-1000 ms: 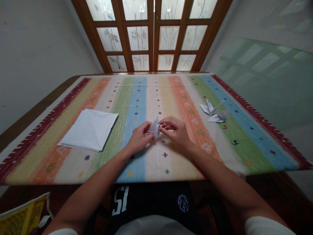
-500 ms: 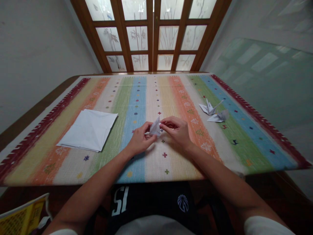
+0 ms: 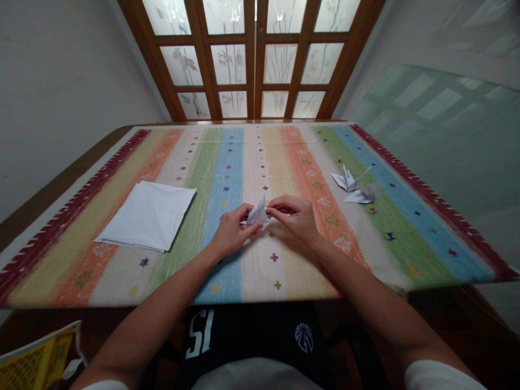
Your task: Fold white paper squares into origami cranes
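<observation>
- Nearest the camera, a yellow mesh basket [image 3: 38, 355] sits at the lower left corner, below the table edge.
- A striped woven cloth [image 3: 252, 271] in orange, green, blue and cream, with small cross motifs, covers the wooden table.
- The left hand [image 3: 231, 232] is closed in a pinch on the lower left side of a small, partly folded piece of white paper [image 3: 257, 214], fingertips curled in towards the thumb.
- The right hand [image 3: 296, 218] pinches the same paper from the right, thumb and forefinger meeting at its upper edge.
- That paper is held between both hands just above the cloth, over the cream stripe at the middle of the table.
- To the left, well apart from the hands, lies a stack of flat white paper sheets [image 3: 148, 215] with creases showing.
- Farther off to the right, two finished white paper cranes [image 3: 355, 186] rest just beside each other on the green stripe.
- Beyond the table stands a brown wooden-framed door with frosted glass panes [image 3: 254, 57].
</observation>
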A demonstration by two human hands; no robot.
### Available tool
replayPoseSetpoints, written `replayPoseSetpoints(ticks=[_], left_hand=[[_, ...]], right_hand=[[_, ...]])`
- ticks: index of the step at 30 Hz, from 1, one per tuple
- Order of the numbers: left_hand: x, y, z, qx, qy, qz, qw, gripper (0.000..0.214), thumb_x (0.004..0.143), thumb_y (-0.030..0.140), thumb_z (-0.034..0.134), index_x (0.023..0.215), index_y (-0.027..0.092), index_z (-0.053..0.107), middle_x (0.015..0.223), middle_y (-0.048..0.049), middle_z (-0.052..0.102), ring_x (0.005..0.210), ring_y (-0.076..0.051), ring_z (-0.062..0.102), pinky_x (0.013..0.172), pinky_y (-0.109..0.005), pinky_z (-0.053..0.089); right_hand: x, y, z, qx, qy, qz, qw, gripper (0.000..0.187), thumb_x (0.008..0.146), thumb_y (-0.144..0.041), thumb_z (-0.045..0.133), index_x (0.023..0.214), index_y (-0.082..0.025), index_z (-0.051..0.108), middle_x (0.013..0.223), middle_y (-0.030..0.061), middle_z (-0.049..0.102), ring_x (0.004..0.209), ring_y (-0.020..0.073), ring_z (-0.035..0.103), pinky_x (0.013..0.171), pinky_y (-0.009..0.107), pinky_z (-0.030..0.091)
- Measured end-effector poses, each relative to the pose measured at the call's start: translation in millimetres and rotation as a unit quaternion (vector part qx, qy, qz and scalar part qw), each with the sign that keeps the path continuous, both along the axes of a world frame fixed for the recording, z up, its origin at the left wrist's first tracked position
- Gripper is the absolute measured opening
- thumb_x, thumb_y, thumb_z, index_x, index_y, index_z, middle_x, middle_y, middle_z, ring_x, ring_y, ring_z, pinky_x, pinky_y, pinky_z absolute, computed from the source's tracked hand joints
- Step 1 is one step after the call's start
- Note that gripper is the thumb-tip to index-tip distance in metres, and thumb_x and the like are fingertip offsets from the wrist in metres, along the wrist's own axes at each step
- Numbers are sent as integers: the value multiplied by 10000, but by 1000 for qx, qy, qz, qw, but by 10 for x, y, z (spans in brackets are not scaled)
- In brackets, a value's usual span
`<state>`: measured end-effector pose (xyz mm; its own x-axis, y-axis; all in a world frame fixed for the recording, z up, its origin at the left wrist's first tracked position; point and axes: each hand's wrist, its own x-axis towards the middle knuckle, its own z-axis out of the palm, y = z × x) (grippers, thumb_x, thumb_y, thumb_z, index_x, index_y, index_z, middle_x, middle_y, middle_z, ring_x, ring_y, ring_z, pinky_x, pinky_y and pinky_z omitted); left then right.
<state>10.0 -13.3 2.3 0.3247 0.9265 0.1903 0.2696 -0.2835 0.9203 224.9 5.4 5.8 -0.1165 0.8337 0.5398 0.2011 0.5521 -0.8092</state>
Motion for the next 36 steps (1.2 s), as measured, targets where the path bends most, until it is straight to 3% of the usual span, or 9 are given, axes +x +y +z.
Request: replayPoseSetpoints(ticks=[12,22,30,36], left_hand=[[1,-3,4,-11,0,-7,1000,296,910,411,752,1100,194,684,948,-31,761,776,-179,739,658,-305,663],[-20,-9,42,13,13,-8,1000,260,921,390,754,1077,187,714,933,-36,761,755,-163,715,601,-237,596],[-27,0,54,33,25,2,999,254,906,330,738,1121,195,751,941,-40,775,799,-171,694,608,-222,538],[-37,9,46,46,42,4,998,256,900,303,725,1130,203,773,952,-33,794,796,-164,687,642,-233,520]], right_hand=[[29,15,36,55,-55,22,997,248,951,-439,772,794,-248,794,852,50,768,763,182,722,652,299,621],[22,69,-37,-123,32,80,989,244,855,-467,868,848,-230,809,889,49,772,811,178,728,716,299,626],[1,102,-85,-179,72,113,975,279,813,-491,889,892,-231,825,951,63,815,872,199,758,829,354,637],[29,133,-122,-215,63,120,967,287,752,-451,929,918,-231,850,918,64,831,828,209,770,795,362,636]])
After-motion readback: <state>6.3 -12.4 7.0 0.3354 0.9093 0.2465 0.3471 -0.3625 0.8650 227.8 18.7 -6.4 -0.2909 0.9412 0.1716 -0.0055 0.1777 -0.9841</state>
